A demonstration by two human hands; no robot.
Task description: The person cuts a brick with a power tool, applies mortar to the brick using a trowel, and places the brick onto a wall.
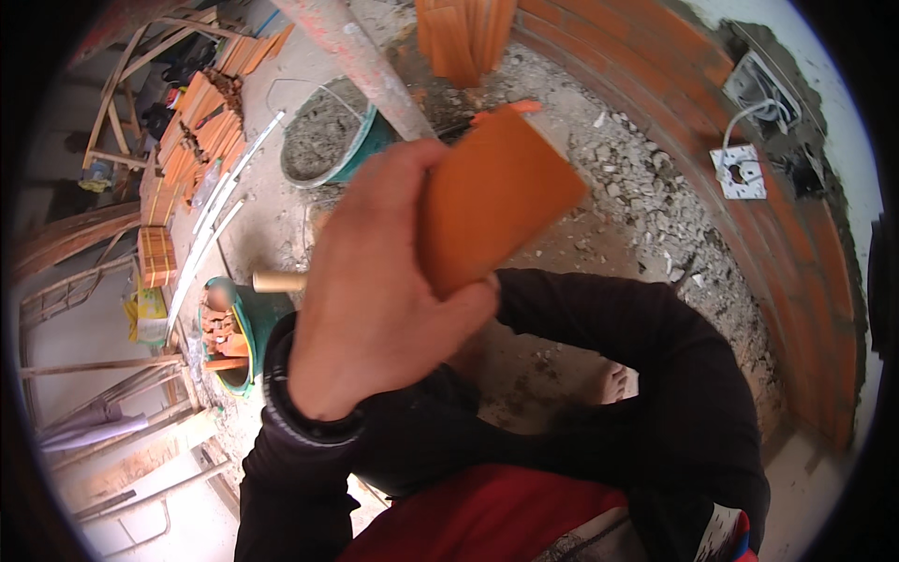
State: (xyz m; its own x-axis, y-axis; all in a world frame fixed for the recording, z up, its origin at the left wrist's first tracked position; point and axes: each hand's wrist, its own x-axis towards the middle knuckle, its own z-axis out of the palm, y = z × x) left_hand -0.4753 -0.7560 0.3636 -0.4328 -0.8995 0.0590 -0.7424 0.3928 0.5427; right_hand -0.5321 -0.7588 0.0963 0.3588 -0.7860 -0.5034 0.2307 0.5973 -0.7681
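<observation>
Raised in the middle of the view, my left hand (370, 281) is closed round an orange brick (501, 201). Its thumb presses along the near edge and its fingers bend over the far side. The brick is tilted and slightly blurred, with one broad smooth face showing. From the right, my dark right sleeve (599, 304) bends in behind the brick and left hand. Those cover my right hand almost wholly, so its fingers cannot be made out. A light wooden handle (279, 281) sticks out to the left behind my left wrist; what it belongs to is hidden.
Beyond stands a green bucket of grey mortar (323, 136), beside a slanting reddish pole (361, 61). A second bucket (245, 328) at left holds brick pieces. Stacked bricks (464, 42) lie at the back. Rubble (655, 187) lines the brick wall (777, 215) with its dangling socket plate (740, 171).
</observation>
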